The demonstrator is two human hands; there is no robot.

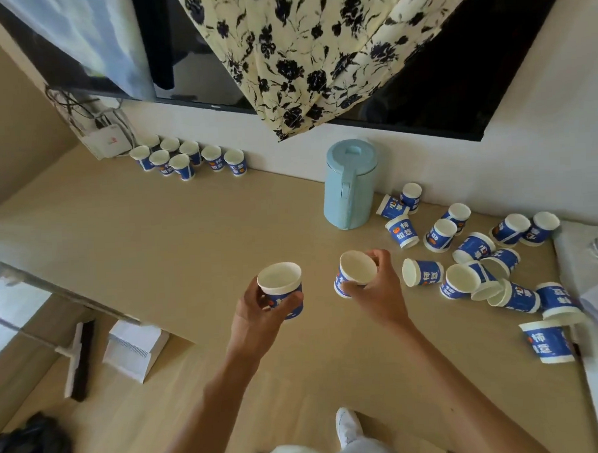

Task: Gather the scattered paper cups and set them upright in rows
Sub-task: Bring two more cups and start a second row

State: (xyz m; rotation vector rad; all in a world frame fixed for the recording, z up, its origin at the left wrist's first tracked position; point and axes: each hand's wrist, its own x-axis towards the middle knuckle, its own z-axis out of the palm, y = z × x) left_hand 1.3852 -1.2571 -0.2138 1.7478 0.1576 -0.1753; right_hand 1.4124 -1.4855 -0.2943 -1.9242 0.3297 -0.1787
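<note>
My left hand [260,305] grips a blue-and-white paper cup [282,288], mouth up, above the tan tabletop [195,231]. My right hand [379,291] holds a second cup [356,271], tilted with its mouth toward the left. Both are held over the table's middle front. Several cups stand upright in two rows [185,157] at the far left against the wall. Several more cups lie scattered [477,259] on the right, some on their sides, some upside down, some upright.
A light blue jug [349,184] stands near the wall, left of the scattered cups. A white router [107,140] with cables sits at the far left corner. A floral cloth [317,54] hangs over a dark screen. A broom and dustpan [131,350] lie on the floor.
</note>
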